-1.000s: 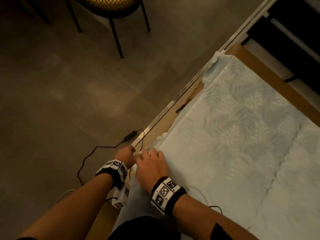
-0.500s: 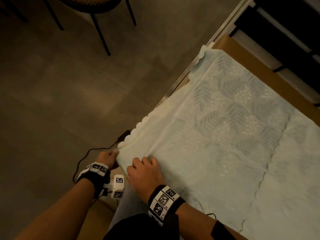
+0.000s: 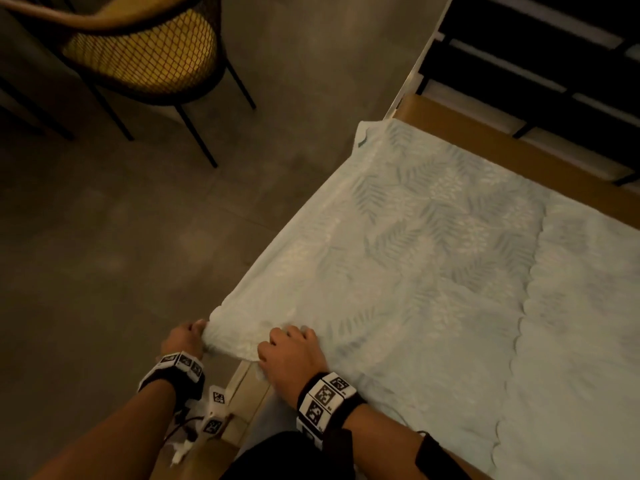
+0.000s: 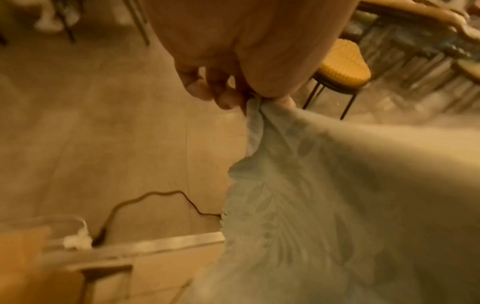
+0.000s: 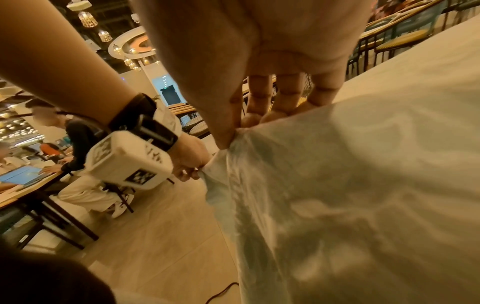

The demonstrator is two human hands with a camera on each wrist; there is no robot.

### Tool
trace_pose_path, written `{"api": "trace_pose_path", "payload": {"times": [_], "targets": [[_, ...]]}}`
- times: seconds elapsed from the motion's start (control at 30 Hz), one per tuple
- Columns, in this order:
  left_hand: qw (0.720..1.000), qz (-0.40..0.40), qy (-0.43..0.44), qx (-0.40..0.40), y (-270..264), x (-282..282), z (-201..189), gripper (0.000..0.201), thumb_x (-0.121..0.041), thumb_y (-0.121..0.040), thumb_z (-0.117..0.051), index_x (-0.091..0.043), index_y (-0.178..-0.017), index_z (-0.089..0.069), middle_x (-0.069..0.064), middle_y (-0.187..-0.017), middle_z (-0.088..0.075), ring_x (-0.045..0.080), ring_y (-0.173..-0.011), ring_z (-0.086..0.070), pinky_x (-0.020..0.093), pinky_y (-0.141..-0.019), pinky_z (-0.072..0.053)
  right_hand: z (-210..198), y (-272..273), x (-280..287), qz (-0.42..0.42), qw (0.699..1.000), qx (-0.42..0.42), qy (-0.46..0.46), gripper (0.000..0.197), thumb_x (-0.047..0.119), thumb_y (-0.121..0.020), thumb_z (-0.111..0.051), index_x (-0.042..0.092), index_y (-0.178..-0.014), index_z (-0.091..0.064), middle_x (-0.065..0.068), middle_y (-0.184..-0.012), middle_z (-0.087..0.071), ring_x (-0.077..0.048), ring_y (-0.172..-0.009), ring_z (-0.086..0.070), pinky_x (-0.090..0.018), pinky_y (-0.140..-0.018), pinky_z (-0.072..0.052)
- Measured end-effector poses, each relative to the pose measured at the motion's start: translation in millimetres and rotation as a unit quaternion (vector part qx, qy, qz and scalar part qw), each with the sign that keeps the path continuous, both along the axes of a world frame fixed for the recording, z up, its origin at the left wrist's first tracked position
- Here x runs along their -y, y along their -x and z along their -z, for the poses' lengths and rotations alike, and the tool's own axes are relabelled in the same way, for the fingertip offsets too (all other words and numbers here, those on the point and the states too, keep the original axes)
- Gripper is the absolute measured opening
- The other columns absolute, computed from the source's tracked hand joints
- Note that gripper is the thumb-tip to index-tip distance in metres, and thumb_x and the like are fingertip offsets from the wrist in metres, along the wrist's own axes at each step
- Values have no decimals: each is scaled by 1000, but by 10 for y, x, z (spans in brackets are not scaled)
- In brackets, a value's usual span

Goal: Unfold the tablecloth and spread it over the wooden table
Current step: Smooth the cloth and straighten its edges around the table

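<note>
The counter (image 3: pixel 450 114) is covered over most of its top by the cloth (image 3: pixel 433 271), pale with a leaf pattern; bare wood is left along the far edge and at the near left corner. A chair (image 3: pixel 145 53) is seen on the floor beyond. The cloth's near left corner is pinched by the left hand (image 3: pixel 185 337), and its near edge just beside is gripped by the right hand (image 3: pixel 291 355), fingers curled.

In the blurred left wrist view the left hand (image 4: pixel 233 67) pinches a bunched corner of the pale leaf-patterned tablecloth (image 4: pixel 324 195), which hangs down over the tiled floor (image 4: pixel 91 133), where a dark cable (image 4: pixel 145 197) lies, with a yellow-seated chair (image 4: pixel 342 63) standing beyond the cloth.
</note>
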State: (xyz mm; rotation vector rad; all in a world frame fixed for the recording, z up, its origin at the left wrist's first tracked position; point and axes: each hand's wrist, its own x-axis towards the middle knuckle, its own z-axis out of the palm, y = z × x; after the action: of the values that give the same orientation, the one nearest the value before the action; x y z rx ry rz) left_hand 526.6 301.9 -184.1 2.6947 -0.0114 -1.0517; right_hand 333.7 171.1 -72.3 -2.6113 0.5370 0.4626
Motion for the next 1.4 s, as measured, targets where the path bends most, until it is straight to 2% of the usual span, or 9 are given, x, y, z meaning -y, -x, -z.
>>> {"api": "trace_pose_path", "payload": {"times": [0.13,0.3,0.6,0.77,0.93,1.1,1.17,1.27,1.4], "targets": [[995,45,-84,19,-114,-192,-99,37,-41,-94,-44,-16,-103,-69,20,-111,-65,41,-101,-59,48,-93,-47,-73,148,68,-5,999,-18,-29,23,13,-98,-56,23,-118,-64,-8,-123,-60,-35,-121,-49,-54,-102,-39],[963,179,-172,105,-390,-351,-201,29,-20,-94,-52,-12,-118,-65,19,-108,-64,37,-93,-61,40,-77,-48,-77,186,45,33,998,-2,-55,28,12,-101,-50,25,-122,-64,-8,-128,-58,-34,-123,-46,-54,-101,-37],[978,152,-133,46,-470,-307,-173,37,-29,-101,-44,-1,-109,-67,23,-114,-65,40,-103,-60,39,-86,-45,-25,258,128,34,992,13,-125,32,19,-97,-55,25,-128,-60,-10,-128,-57,-34,-125,-46,-55,-104,-37],[978,204,-53,-1,-666,846,-89,29,-31,-96,-53,-6,-97,-67,17,-102,-69,33,-92,-63,36,-84,-49,-195,264,740,160,959,108,-207,24,29,-101,-53,18,-120,-63,-6,-124,-60,-25,-118,-52,-45,-105,-47],[943,332,31,6,-907,2598,-49,18,-30,-94,-53,-18,-84,-62,11,-89,-70,28,-79,-64,33,-72,-49,-141,101,2063,361,918,126,-109,15,35,-96,-63,21,-100,-65,-4,-100,-65,-26,-94,-61,-44,-88,-53],[915,369,161,25,-871,4253,-193,18,-38,-92,-57,-20,-93,-57,-1,-87,-59,18,-80,-56,29,-69,-38,-234,-187,3396,465,879,107,-25,28,41,-95,-66,20,-113,-63,-4,-115,-60,-25,-107,-60,-40,-95,-53],[920,320,225,-7,-866,4790,-171,36,-45,-87,-64,-20,-110,-53,-5,-99,-59,15,-88,-58,27,-71,-42,-230,-383,3825,471,877,98,-6,38,44,-95,-65,19,-123,-60,-4,-126,-56,-24,-114,-58,-42,-100,-53],[905,291,302,-69,-850,5384,-83,74,-50,-75,-75,-12,-128,-39,1,-119,-54,19,-103,-57,35,-88,-49,-141,-725,4276,463,883,79,22,54,53,-93,-64,20,-134,-53,-4,-135,-49,-26,-122,-54,-47,-100,-54],[888,293,338,-107,-830,5830,161,82,-25,-72,-84,-10,-130,-27,11,-128,-50,25,-116,-54,41,-101,-46,32,-1146,4637,436,898,16,47,68,63,-89,-63,20,-140,-48,-5,-141,-49,-29,-125,-54,-50,-99,-54]]}}
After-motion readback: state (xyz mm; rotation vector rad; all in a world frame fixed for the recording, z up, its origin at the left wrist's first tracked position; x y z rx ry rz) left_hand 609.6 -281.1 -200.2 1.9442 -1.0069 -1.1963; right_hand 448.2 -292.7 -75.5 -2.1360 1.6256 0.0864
